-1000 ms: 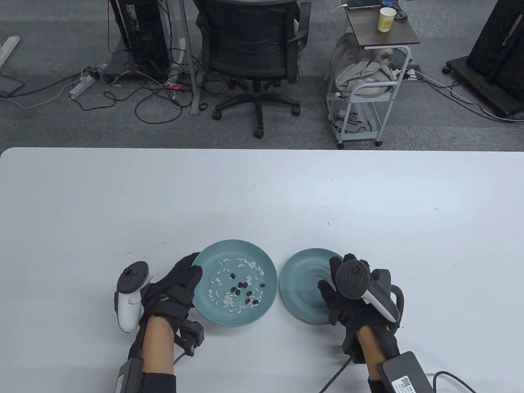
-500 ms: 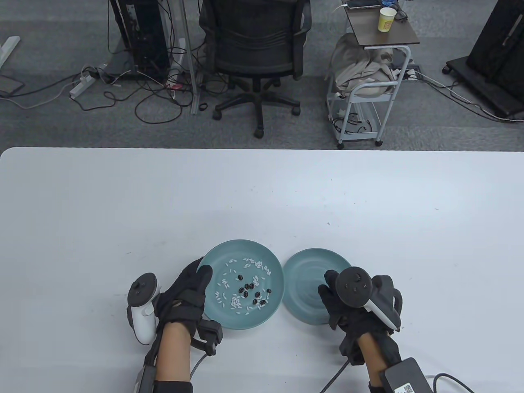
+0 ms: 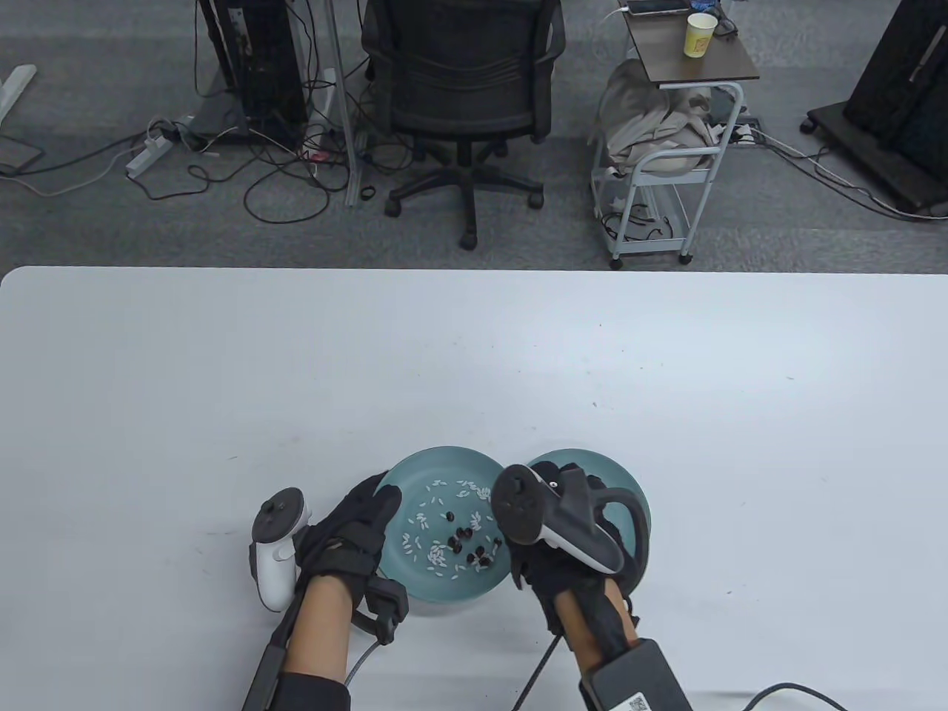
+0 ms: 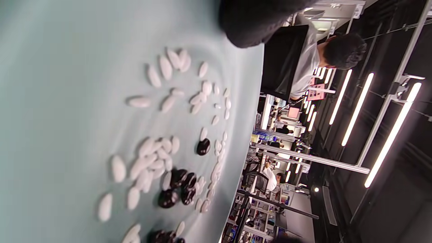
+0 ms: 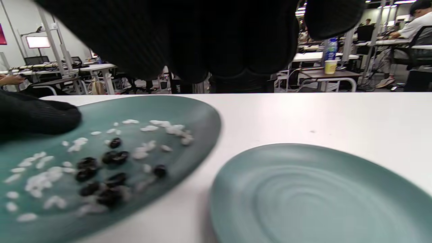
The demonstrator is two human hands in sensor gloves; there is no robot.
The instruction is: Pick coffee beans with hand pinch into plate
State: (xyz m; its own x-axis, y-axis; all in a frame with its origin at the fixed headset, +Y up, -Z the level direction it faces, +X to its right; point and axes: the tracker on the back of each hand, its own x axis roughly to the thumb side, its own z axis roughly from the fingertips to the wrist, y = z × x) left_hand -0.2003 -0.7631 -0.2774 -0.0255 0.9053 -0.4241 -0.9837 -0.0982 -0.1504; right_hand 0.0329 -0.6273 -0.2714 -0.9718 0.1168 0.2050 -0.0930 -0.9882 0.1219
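Holding the round teal plate with the mixed bits by its left rim, low in the middle of the table view: the black-gloved left hand, with fingers laid over the edge. Cannot tell how tight that hold is.

Sitting on this plate, a small bunch of dark brown coffee beans, mixed with lots of little white grains. In the left wrist view, beans low in the frame, white grains all around.

Hanging just right of the beans, partly over the second plate: the black-gloved right hand. In the right wrist view, gloved fingers across the top of the frame, above both plates. Nothing seen between them. Cannot tell how wide open, since the fingertips hide behind the tracker.

Lying just right of the first plate, nearly touching: the plain teal plate with ring marks. No beans seen on the part that shows.

Looks like the very start of the job. No bean moved over yet. All beans left to pinch, one by one, leaving the white grains behind.
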